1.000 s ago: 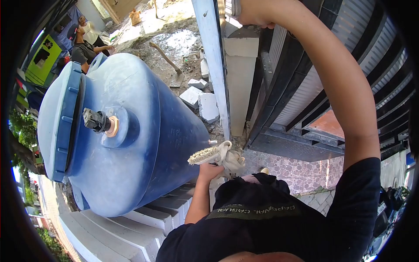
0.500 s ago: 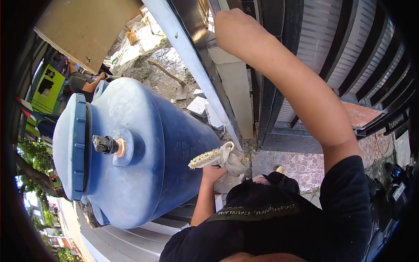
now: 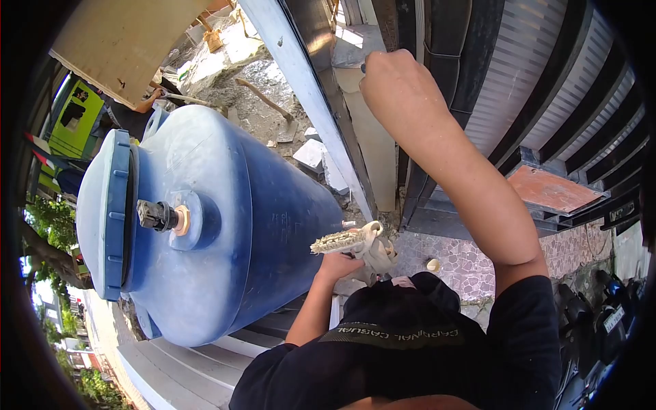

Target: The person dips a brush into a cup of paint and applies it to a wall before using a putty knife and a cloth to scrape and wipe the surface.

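My left hand (image 3: 337, 266) is low in front of my chest, closed under a pale, rough-textured bundle (image 3: 339, 241) with a loose strip of whitish cloth (image 3: 380, 254) hanging from it. I cannot make out what the bundle is. Just left of it stands a big blue plastic water tank (image 3: 273, 212), with a ribbed lid (image 3: 102, 215) and a brass-and-black fitting (image 3: 164, 216). My right arm reaches forward, and my right hand (image 3: 398, 83) is a fist near a concrete post (image 3: 374, 147). A small dark tip (image 3: 363, 68) shows at its edge; the rest is hidden.
A pale metal upright (image 3: 307, 102) runs beside the post. Dark slatted gate bars (image 3: 519, 96) fill the right side. Beyond the tank lie a hoe (image 3: 268, 101) and broken blocks (image 3: 311, 154). A co-worker (image 3: 137, 113) is partly hidden behind a board (image 3: 126, 41). Motorbikes (image 3: 601, 328) stand at lower right.
My right fist has come down and slightly right from the top of the view, and the dark tip now shows. My left hand still holds the bundle. The co-worker has bent lower.
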`<state>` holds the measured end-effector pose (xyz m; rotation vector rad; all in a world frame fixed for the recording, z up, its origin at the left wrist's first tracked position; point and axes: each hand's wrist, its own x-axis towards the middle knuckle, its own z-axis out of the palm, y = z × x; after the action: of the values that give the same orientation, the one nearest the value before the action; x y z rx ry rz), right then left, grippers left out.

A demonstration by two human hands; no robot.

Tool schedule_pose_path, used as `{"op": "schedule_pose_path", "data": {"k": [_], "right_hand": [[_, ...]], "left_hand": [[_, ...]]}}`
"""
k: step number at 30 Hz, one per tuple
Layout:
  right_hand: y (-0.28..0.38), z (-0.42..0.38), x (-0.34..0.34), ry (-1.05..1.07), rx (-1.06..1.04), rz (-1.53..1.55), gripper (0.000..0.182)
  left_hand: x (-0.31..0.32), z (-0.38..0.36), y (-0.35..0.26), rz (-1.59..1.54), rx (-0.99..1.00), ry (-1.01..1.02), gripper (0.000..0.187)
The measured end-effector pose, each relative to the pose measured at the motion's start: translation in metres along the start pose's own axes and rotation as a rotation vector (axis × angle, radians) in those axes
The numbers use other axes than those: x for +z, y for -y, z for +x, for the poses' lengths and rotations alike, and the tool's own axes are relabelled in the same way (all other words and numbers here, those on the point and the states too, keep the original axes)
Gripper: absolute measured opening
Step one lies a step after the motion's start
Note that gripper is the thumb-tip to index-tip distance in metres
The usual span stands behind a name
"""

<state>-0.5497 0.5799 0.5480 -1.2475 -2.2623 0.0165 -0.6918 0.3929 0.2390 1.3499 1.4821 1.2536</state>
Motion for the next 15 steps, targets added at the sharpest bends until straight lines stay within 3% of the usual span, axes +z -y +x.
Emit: {"op": "schedule_pose_path", "data": {"k": [3,5,8,11,15], "right_hand": [[-0.002,0.006,0.009,-0.017,0.014,0.005,0.011],[-0.004,0.007,0.013,-0.034,0.026,0.021,0.011],[-0.003,0.008,0.006,-0.017,0.044,-0.006,0.01],[0.001,0.014,-0.013,-0.045,0.098,0.016,0.012],[0.0,0.051,-0.013,-0.027,0.065,-0.005,0.018]], "left_hand": [[0.003,0.002,0.001,0.043,-0.006,0.084,0.063],[0.002,0.002,-0.007,0.171,0.103,0.098,0.064],[0.002,-0.001,-0.026,-0.019,-0.024,0.1,0.061],[-0.002,-0.005,-0.015,0.115,-0.001,0.1,0.061],[0.0,-0.006,-0.008,0.006,-0.11,0.134,0.057]]}}
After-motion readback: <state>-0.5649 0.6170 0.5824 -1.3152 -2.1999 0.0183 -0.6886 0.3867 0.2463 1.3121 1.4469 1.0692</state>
